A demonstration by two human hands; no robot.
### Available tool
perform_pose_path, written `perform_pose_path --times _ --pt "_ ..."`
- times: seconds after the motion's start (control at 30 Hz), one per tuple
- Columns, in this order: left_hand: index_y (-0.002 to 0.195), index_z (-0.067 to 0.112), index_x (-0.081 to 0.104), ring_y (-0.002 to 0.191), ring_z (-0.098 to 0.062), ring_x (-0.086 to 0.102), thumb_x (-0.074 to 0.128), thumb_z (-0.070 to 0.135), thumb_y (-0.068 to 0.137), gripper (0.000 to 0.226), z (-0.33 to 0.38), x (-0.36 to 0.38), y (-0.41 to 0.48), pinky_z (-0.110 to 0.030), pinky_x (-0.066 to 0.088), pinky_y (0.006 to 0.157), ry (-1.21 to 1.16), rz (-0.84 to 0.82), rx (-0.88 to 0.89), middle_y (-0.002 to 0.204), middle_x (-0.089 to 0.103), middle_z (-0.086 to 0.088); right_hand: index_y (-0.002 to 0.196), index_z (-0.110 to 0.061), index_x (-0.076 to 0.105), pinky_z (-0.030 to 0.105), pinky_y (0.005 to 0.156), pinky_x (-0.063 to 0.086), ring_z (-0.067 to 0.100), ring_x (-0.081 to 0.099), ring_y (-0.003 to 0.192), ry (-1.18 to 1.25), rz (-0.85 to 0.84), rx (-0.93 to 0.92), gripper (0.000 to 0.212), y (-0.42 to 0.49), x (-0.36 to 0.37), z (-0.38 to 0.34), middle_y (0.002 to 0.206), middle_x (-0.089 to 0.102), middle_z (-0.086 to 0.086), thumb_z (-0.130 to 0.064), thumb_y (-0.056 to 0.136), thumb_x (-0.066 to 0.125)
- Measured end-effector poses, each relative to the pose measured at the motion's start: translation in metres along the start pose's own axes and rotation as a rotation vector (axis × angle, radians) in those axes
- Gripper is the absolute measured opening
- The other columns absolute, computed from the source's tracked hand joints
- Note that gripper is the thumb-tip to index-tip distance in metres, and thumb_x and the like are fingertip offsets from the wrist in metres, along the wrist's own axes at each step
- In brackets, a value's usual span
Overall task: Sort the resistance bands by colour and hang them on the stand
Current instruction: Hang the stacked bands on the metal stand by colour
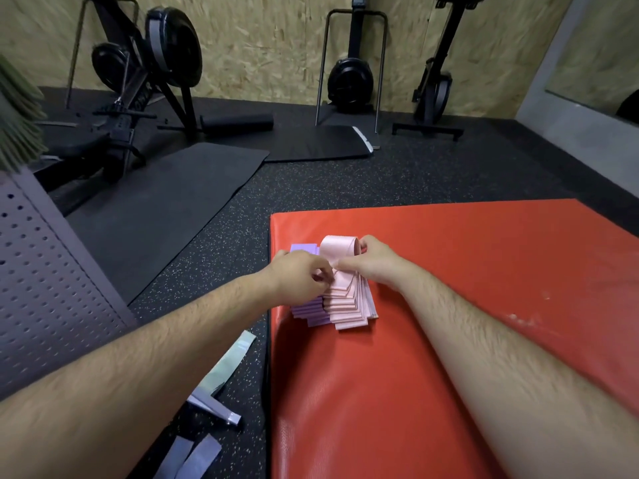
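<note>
Speckled gym floor, red mat (pixel 484 271) lower right, pink bands (pixel 349 305) stacked at centre touching purple bands (pixel 307 311), left hand (pixel 301 274) fingertips pinch top pink band (pixel 340 247), right hand (pixel 370 262) fingers curled on its raised loop, perforated stand (pixel 52 271) far left

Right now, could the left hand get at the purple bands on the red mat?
Probably yes. The left hand is right over the purple bands, and nothing else covers them. Its fingers are pinching a pink band along with the right hand, though, so it must let go first.
</note>
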State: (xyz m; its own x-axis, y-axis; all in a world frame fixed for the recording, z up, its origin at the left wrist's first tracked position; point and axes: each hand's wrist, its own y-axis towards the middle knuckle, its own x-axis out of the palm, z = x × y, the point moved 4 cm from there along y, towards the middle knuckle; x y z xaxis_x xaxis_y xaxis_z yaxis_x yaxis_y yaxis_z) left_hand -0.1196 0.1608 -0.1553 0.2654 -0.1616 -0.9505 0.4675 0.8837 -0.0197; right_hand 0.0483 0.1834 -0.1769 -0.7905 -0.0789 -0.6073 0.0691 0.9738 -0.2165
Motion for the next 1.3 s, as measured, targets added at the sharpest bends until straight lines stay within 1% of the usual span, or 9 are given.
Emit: perform_pose_path --times 0.17,0.33,0.43,0.53,0.67,0.8,0.93,1.17,1.3 --pt "0.120 0.025 0.061 0.106 -0.008 0.056 0.064 0.030 0.093 0.028 0.001 -0.006 -0.014 -0.034 0.046 0.099 -0.427 0.249 -0.005 0.118 0.059 0.008 0.092 -0.019 0.049 0.026 0.056 0.039 0.014 0.056 0.073 0.038 0.220 -0.134 0.038 -0.025 -0.005 -0.013 0.083 0.059 -0.006 -0.027 0.074 0.081" --pt "0.145 0.026 0.035 0.099 0.004 0.056 0.075 0.029 0.088 0.070 0.038 -0.040 -0.032 0.000 0.042 0.069 -0.875 0.249 -0.080 0.128 0.052 0.006 0.095 -0.015 0.051 0.031 0.058 0.039 0.019 0.059 0.077 0.012 0.375 -0.256 0.034 -0.076 -0.029 -0.045 0.088 0.063 -0.001 -0.017 0.073 0.077" --pt "0.145 0.025 0.038 0.106 0.000 0.061 0.082 0.032 0.081 0.078 0.056 -0.062 -0.041 -0.007 0.045 0.079 -0.993 0.263 -0.059 0.128 0.059 0.005 0.096 -0.016 0.050 0.034 0.069 0.044 0.024 0.058 0.088 -0.023 0.439 -0.327 0.029 -0.111 -0.044 -0.071 0.099 0.060 0.003 -0.019 0.075 0.070" --pt "0.128 0.019 0.054 0.095 -0.006 0.067 0.085 0.027 0.077 0.060 0.074 -0.092 -0.055 -0.021 0.052 0.077 -1.090 0.244 -0.029 0.115 0.067 0.000 0.097 -0.016 0.049 0.038 0.077 0.048 0.023 0.057 0.092 -0.036 0.504 -0.386 0.035 -0.150 -0.062 -0.103 0.102 0.056 0.002 -0.021 0.072 0.072" --pt "0.102 0.013 0.064 0.064 -0.007 0.059 0.084 0.035 0.067 0.045 0.099 -0.140 -0.085 -0.027 0.045 0.061 -1.067 0.275 -0.029 0.085 0.066 0.001 0.096 -0.014 0.049 0.037 0.075 0.045 0.024 0.055 0.091 -0.022 0.583 -0.479 0.041 -0.201 -0.084 -0.142 0.099 0.054 0.001 -0.028 0.071 0.078" --pt "0.106 0.000 0.065 0.074 -0.019 0.055 0.081 0.032 0.069 0.051 0.117 -0.179 -0.118 -0.037 0.044 0.069 -1.097 0.287 0.031 0.083 0.061 -0.007 0.098 -0.015 0.047 0.034 0.073 0.040 0.024 0.055 0.092 -0.028 0.634 -0.559 0.044 -0.247 -0.103 -0.173 0.097 0.050 -0.002 -0.022 0.069 0.079" --pt "0.107 0.001 0.066 0.078 -0.020 0.054 0.079 0.040 0.070 0.055 0.132 -0.208 -0.151 -0.040 0.041 0.073 -1.053 0.302 0.114 0.087 0.061 -0.011 0.098 -0.014 0.047 0.026 0.067 0.032 0.022 0.054 0.092 -0.031 0.657 -0.605 0.043 -0.285 -0.113 -0.193 0.098 0.052 0.000 -0.024 0.071 0.079" --pt "0.078 0.004 0.063 0.061 -0.016 0.046 0.056 0.030 0.073 0.028 0.156 -0.242 -0.199 -0.031 0.035 0.060 -0.922 0.440 0.150 0.067 0.051 -0.004 0.099 -0.013 0.045 0.035 0.071 0.041 0.026 0.054 0.091 -0.049 0.678 -0.676 0.048 -0.331 -0.115 -0.224 0.101 0.053 0.004 -0.031 0.071 0.079" --pt "0.089 -0.004 0.059 0.060 -0.019 0.044 0.044 0.032 0.073 0.042 0.157 -0.259 -0.218 -0.034 0.037 0.060 -0.823 0.470 0.122 0.069 0.051 -0.005 0.098 -0.015 0.042 0.033 0.066 0.037 0.022 0.054 0.084 -0.050 0.613 -0.729 0.049 -0.345 -0.107 -0.235 0.100 0.053 0.003 -0.030 0.071 0.079"
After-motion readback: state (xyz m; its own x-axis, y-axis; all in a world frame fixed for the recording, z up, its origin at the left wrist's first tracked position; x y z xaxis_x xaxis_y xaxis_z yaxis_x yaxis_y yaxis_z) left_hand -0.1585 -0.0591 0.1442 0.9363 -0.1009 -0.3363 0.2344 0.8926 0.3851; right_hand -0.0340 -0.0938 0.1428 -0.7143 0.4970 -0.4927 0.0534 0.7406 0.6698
